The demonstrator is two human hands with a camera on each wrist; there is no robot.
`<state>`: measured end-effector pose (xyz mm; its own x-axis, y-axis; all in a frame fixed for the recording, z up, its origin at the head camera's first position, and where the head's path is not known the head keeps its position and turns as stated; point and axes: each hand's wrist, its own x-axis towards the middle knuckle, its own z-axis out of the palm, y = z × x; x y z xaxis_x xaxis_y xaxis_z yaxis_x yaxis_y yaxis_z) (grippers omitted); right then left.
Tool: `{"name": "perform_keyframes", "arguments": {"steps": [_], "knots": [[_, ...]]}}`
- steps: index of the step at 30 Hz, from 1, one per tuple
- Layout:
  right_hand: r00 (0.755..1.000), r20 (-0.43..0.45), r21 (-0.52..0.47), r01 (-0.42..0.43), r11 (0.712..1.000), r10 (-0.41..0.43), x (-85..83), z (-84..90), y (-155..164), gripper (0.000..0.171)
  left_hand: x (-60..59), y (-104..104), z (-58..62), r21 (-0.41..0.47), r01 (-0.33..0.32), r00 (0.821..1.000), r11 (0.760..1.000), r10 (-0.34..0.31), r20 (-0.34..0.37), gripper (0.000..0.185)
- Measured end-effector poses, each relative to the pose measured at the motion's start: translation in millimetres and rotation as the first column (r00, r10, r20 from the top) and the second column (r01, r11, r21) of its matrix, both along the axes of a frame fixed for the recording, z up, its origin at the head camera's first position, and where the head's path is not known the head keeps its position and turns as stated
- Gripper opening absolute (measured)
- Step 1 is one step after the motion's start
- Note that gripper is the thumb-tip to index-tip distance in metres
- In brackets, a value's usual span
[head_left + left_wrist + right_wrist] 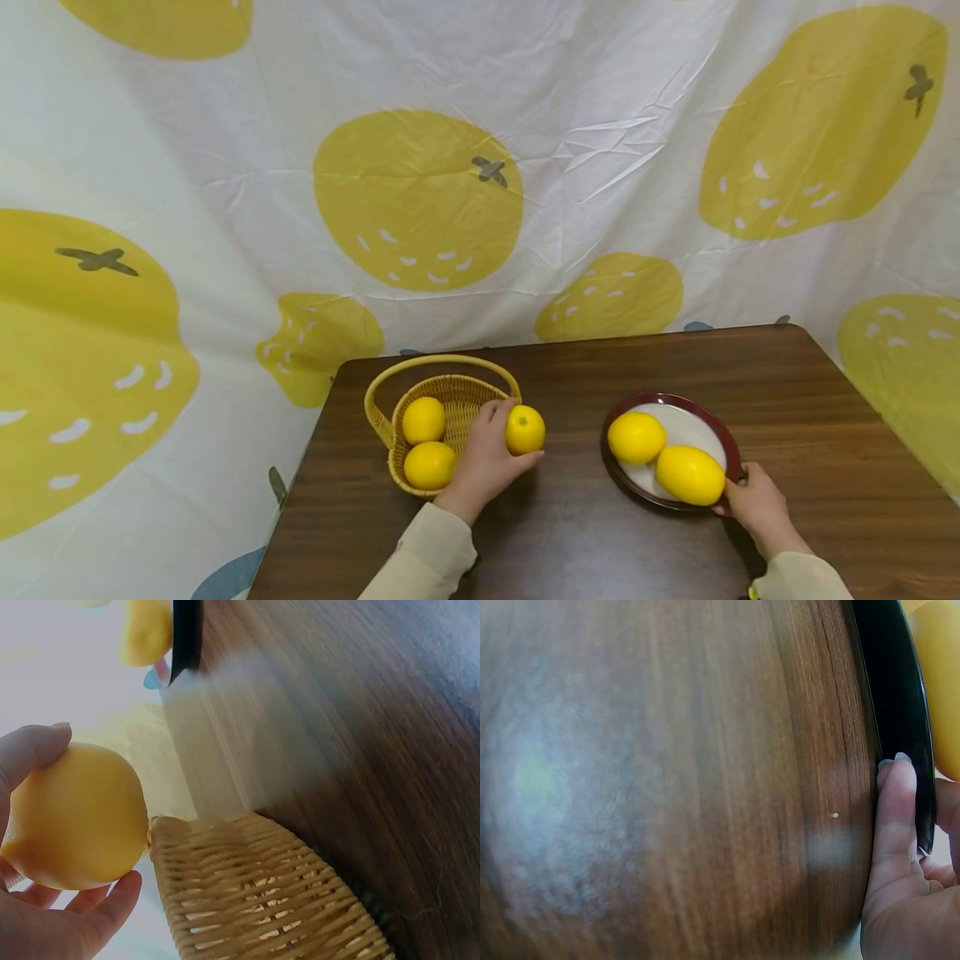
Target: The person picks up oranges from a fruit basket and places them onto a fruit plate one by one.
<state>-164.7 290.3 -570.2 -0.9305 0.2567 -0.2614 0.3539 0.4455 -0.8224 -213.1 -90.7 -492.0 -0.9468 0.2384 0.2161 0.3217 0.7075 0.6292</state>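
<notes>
beside the basket (442, 400) left fingers (495, 412) clamp a lemon (525, 430); right fingers (896, 802), half-hidden, pinch the plate (678, 500).

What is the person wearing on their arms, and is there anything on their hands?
Both arms wear long, loose, pale beige sleeves: the left sleeve and the right sleeve end at the wrists. The left hand and right hand are bare, with no gloves or rings visible.

L hand (487, 462) curled; R hand (757, 500) pinching.
</notes>
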Motion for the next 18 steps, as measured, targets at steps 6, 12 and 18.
{"name": "perform_keyframes", "arguments": {"steps": [6,12,18], "knots": [[1.0,-0.003,-0.018,0.006,1.0,-0.006,0.3,1.1,-0.1,0.05,0.9,7.3,0.8,0.002,0.009,1.0,1.0,-0.009,0.001,0.079],[1.0,-0.001,-0.024,0.008,1.0,-0.008,0.3,1.2,0.2,0.05,3.5,15.7,-0.8,0.007,0.02,1.0,1.0,-0.02,-0.012,0.078],[1.0,-0.007,-0.036,0.01,0.999,-0.011,1.3,1.3,-1.1,0.05,4.1,22.0,-6.0,-0.01,0.041,0.999,0.999,-0.041,-0.02,0.079]]}}
